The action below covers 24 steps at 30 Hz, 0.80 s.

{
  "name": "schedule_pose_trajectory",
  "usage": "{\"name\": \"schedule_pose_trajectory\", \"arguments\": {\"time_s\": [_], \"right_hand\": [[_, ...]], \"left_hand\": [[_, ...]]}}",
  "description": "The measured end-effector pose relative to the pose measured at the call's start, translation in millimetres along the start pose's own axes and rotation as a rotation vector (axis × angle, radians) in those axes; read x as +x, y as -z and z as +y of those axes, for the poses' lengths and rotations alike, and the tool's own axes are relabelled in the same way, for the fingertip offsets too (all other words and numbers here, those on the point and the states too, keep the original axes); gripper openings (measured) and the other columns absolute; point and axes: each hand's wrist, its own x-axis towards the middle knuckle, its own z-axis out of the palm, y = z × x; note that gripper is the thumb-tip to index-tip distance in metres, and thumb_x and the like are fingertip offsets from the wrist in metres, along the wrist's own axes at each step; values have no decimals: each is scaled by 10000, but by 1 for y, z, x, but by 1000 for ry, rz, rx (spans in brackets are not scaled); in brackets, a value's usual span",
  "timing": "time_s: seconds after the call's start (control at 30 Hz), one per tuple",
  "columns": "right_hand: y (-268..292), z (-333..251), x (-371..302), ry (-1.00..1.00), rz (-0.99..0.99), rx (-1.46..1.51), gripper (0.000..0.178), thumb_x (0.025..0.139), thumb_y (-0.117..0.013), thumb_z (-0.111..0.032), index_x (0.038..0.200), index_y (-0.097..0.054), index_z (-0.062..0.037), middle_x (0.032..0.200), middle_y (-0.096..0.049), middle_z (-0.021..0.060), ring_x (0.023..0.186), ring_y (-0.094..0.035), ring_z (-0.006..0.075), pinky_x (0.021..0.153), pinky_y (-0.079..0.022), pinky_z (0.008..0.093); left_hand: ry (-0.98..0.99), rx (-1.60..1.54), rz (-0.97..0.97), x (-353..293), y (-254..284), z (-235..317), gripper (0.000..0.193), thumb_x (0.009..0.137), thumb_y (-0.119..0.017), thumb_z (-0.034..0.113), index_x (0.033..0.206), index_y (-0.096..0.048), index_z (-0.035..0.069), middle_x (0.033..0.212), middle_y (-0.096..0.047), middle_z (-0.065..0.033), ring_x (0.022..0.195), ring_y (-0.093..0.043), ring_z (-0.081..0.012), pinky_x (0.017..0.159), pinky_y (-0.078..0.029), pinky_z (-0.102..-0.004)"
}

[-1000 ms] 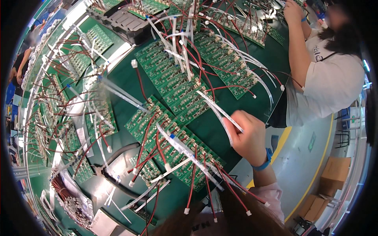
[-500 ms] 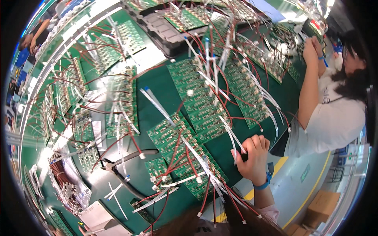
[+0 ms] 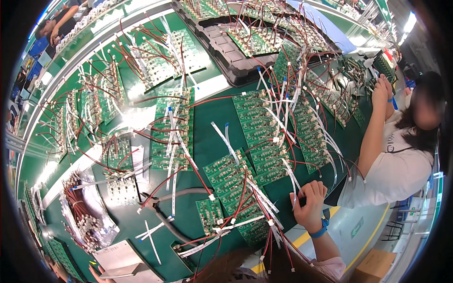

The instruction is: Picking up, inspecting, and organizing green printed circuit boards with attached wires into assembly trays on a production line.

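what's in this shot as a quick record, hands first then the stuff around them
right hand: fingers closed at the ends of white flat cables
right wrist: blue band
left hand: not clearly in view
nearest board: green circuit board, up and left of the hand
tool: pliers, handles spread, on the green table
wires: dark red bundle on a silvery bag
tray: black tray, upper middle
co-worker: person in white shirt, right side
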Motion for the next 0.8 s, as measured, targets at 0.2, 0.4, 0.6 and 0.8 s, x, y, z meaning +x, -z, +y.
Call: {"name": "schedule_pose_trajectory", "arguments": {"time_s": [0.2,0.4,0.6,0.8], "right_hand": [[0,1,0,-13,3,-10,191,571,-554,-119,564,-365,-88,576,-329,39,592,-337,207,571,-234,304],[-1,-2,-1,-6,24,-3,188,574,-552,-112,561,-366,-84,576,-330,43,587,-339,209,569,-238,303],[-1,0,-1,-12,48,2,192,582,-535,-96,559,-346,-69,574,-314,54,578,-326,216,556,-240,305],[-1,2,-1,-29,49,-4,181,603,-545,-147,562,-378,-90,581,-328,38,591,-348,206,573,-248,300]], "left_hand": [[-17,3,-12,2,-4,18,257,766,-311,51,946,-425,-93,917,-469,-183,805,-468,-229,739,-394,-291],[-58,-45,-10,1,0,-7,256,755,-401,101,932,-440,-80,909,-470,-191,814,-461,-235,737,-386,-303],[16,-155,-49,5,-3,-10,347,711,-500,150,936,-408,-97,901,-457,-212,798,-443,-263,711,-363,-329],[87,-203,-67,7,1,14,350,710,-509,159,918,-414,-106,896,-461,-223,789,-443,-283,705,-356,-349]]}}
